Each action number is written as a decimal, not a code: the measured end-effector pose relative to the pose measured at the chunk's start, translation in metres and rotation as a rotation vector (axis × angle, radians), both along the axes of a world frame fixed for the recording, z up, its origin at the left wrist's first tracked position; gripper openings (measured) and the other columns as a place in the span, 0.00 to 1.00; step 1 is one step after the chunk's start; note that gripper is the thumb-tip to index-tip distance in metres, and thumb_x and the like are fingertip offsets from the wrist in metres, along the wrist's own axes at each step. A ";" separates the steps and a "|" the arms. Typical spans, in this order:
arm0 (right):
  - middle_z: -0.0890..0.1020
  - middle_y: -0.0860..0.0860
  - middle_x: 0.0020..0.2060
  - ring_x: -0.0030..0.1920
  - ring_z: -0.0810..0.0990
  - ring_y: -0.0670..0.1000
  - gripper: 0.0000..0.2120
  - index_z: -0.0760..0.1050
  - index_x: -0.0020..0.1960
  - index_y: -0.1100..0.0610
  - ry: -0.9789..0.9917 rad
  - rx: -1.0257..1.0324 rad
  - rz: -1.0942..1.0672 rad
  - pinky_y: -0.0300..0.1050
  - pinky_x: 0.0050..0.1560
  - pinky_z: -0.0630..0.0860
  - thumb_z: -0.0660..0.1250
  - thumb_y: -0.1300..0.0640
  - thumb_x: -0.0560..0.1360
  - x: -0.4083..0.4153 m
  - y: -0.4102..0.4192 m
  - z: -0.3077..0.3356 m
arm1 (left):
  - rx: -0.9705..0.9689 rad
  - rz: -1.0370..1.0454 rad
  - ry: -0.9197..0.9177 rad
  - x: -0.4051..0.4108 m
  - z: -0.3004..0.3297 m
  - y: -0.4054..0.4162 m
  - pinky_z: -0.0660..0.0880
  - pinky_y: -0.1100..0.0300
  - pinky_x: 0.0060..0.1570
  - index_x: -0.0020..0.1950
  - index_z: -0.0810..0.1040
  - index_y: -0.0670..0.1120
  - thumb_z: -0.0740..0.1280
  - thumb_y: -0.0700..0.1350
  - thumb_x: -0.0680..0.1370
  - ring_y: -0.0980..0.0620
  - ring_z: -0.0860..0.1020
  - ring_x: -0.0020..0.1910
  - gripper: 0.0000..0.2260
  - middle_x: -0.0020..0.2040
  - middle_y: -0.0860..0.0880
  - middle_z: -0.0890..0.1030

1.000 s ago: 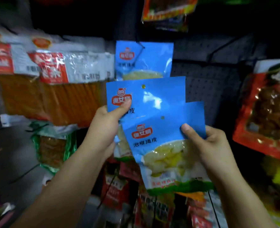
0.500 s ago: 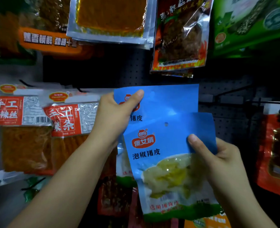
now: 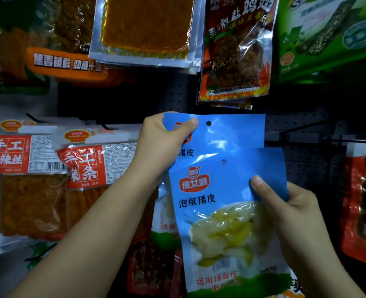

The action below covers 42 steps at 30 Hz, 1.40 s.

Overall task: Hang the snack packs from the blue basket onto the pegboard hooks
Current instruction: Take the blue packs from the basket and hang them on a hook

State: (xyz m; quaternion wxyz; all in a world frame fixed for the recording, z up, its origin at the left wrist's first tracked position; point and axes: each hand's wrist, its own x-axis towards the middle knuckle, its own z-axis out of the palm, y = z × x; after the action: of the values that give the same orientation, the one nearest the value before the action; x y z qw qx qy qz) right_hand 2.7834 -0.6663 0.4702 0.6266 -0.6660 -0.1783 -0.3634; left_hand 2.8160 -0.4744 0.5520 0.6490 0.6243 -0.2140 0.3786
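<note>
Each hand [image 3: 160, 145] — thumb atop blue pack [image 3: 231, 136]

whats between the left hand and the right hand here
In the head view, the two overlapping blue snack packs: the left hand holds the rear pack, the right hand the front pack.

Bare pegboard [image 3: 302, 168] between hanging packs [image 3: 235, 50]

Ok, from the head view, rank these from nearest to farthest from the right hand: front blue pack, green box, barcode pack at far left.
1. Front blue pack: held in the right hand itself.
2. Green box: up at the top right.
3. Barcode pack: far left, past the left arm.
</note>
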 end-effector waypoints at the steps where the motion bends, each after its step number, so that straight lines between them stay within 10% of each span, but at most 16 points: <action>1: 0.71 0.46 0.23 0.26 0.68 0.44 0.16 0.73 0.29 0.55 -0.002 0.003 0.002 0.39 0.28 0.64 0.68 0.46 0.69 0.001 0.000 0.000 | -0.003 -0.003 0.006 0.000 0.000 0.001 0.81 0.52 0.33 0.37 0.78 0.47 0.73 0.45 0.73 0.48 0.84 0.34 0.07 0.34 0.48 0.84; 26: 0.83 0.44 0.27 0.27 0.80 0.42 0.09 0.80 0.37 0.53 0.159 0.079 -0.103 0.38 0.29 0.73 0.69 0.51 0.75 0.069 0.003 -0.007 | 0.123 0.248 0.057 0.068 -0.010 -0.006 0.81 0.49 0.43 0.38 0.75 0.54 0.73 0.45 0.72 0.53 0.82 0.39 0.08 0.37 0.53 0.81; 32: 0.85 0.39 0.36 0.35 0.82 0.39 0.03 0.79 0.41 0.49 0.021 0.135 -0.186 0.34 0.33 0.74 0.71 0.54 0.73 0.056 -0.005 -0.026 | 0.101 0.234 -0.068 0.045 -0.033 -0.003 0.75 0.70 0.46 0.61 0.68 0.56 0.72 0.44 0.73 0.72 0.75 0.48 0.21 0.54 0.60 0.75; 36: 0.86 0.42 0.39 0.39 0.84 0.42 0.02 0.80 0.42 0.48 -0.041 0.134 -0.129 0.37 0.35 0.77 0.71 0.54 0.73 0.038 -0.005 -0.024 | 0.137 0.361 -0.228 0.019 -0.052 -0.003 0.67 0.79 0.53 0.63 0.69 0.54 0.70 0.45 0.74 0.63 0.71 0.58 0.20 0.62 0.53 0.71; 42: 0.85 0.42 0.40 0.40 0.83 0.40 0.03 0.80 0.43 0.49 -0.174 0.091 -0.021 0.32 0.37 0.76 0.70 0.56 0.73 0.019 0.018 -0.010 | 0.035 0.060 -0.040 -0.006 -0.058 -0.005 0.78 0.54 0.52 0.52 0.75 0.62 0.71 0.58 0.69 0.57 0.80 0.54 0.14 0.55 0.57 0.80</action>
State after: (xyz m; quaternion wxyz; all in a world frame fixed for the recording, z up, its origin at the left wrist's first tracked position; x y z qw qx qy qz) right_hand 2.8021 -0.6481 0.4601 0.6346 -0.6044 -0.2086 -0.4342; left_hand 2.8100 -0.4799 0.4940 0.6219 0.6340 -0.2150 0.4064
